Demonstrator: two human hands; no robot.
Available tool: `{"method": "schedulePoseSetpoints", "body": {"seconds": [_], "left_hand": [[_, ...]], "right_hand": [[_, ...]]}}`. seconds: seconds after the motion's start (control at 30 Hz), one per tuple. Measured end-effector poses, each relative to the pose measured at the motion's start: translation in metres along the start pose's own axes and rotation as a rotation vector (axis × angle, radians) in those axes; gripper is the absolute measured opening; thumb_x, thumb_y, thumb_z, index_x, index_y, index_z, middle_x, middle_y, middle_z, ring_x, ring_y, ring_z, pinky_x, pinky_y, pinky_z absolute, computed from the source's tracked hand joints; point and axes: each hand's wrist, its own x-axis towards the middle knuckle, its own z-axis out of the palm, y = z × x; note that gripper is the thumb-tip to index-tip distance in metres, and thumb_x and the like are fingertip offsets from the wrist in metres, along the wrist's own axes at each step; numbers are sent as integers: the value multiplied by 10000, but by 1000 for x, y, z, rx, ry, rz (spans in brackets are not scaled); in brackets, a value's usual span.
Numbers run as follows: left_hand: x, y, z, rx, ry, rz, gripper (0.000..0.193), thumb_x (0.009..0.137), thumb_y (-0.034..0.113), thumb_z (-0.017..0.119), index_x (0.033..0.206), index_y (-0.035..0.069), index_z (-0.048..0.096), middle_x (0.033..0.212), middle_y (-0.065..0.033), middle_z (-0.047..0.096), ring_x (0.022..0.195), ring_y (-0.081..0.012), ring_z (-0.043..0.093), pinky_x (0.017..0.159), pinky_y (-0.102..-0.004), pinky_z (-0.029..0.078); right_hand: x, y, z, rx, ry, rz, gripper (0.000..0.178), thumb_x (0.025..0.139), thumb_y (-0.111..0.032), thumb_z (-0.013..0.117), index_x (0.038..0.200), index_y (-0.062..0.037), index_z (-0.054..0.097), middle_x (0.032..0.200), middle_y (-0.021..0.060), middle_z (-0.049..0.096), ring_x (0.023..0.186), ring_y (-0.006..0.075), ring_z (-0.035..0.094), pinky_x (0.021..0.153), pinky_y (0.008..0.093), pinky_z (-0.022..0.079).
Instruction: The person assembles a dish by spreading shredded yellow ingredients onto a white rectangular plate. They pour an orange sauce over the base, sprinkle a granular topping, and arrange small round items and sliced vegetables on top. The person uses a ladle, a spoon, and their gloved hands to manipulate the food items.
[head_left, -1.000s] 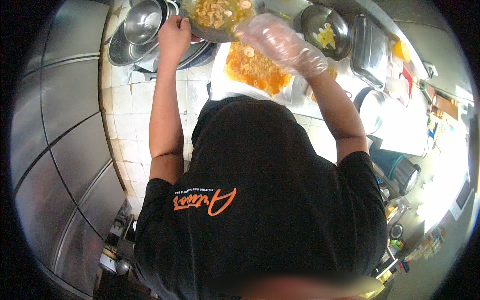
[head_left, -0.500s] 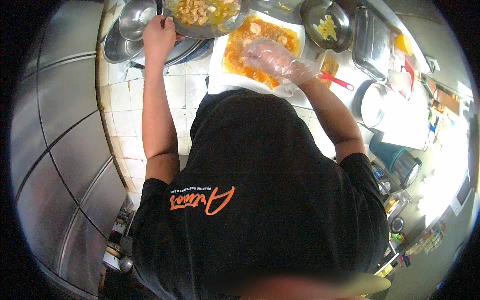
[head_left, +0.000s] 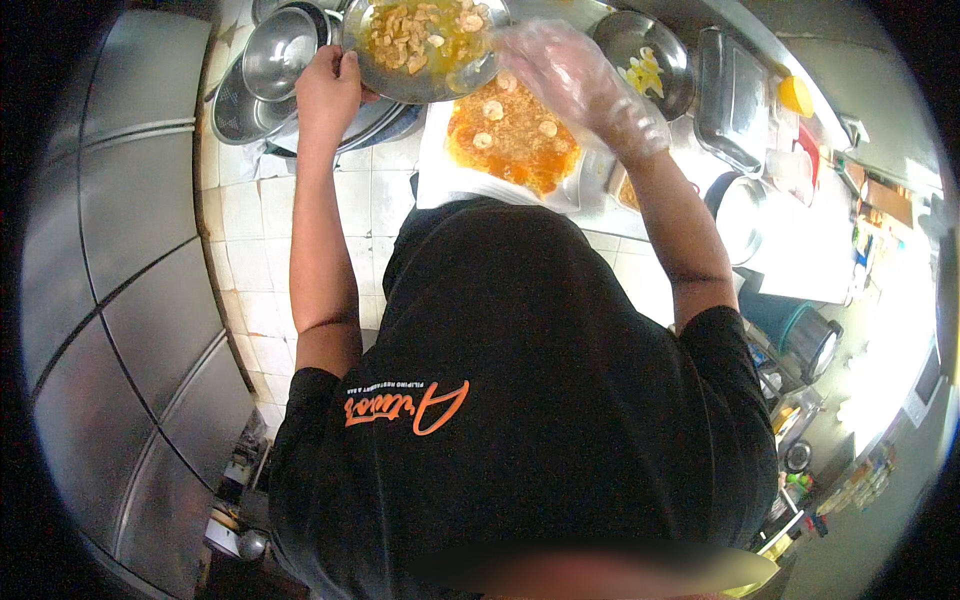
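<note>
My left hand [head_left: 328, 90] grips the left rim of a round metal bowl [head_left: 410, 92], its thumb on top. Inside are brown meat pieces [head_left: 405, 35] and a few shrimp [head_left: 470, 20] in yellowish liquid. My right hand [head_left: 565, 75], in a clear plastic glove, is at the bowl's right rim with fingers stretched toward the food; the loose plastic partly masks the fingertips. Below the bowl and the glove sits a white tray [head_left: 440, 185] of noodles under orange sauce [head_left: 520, 155], with several pale shrimp rounds [head_left: 547, 128] on top.
At left stand stacked metal bowls [head_left: 275, 60] and a colander [head_left: 240, 110]. Right of my glove are a dark bowl of pale yellow slices [head_left: 642, 72], a clear rectangular container [head_left: 725, 110] and a round metal pot [head_left: 738, 215]. Steel cabinet doors [head_left: 130, 250] line the left side.
My right hand has moved up and away from the noodles to the bowl's right rim, uncovering the shrimp rounds. The held bowl has shifted slightly right. The whole view has dropped a little.
</note>
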Motion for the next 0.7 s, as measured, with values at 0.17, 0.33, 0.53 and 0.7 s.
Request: {"method": "schedulePoseSetpoints", "body": {"seconds": [0.17,0.33,0.53,0.7], "left_hand": [[-4,18,7,-120,-20,12,291,1004,187,556,1053,-96,605,759,-154,687,581,-245,727,538,-319,530],[-5,25,9,-60,2,45,300,1007,194,554,1061,-96,606,774,-152,682,587,-247,730,534,-322,528],[4,5,11,-127,-28,11,310,1016,217,551,1071,-80,621,785,-170,709,604,-250,739,555,-331,539],[7,-13,12,-40,27,-21,331,1011,239,562,1096,-71,638,812,-181,719,622,-251,738,611,-346,549]], "right_hand": [[29,16,1,-102,-102,-90,404,856,-171,647,1240,-47,632,1214,151,649,1183,317,584,1050,426,461],[38,-4,2,-131,-226,79,384,855,-160,654,1219,-39,626,1182,194,633,1164,331,591,1035,425,468],[31,-10,6,686,141,445,378,909,-208,652,1255,-58,627,1132,188,642,1117,308,613,1011,399,479],[3,10,-17,244,2,243,295,959,-207,600,1196,-44,668,1104,164,691,1063,294,654,989,396,504]]}}
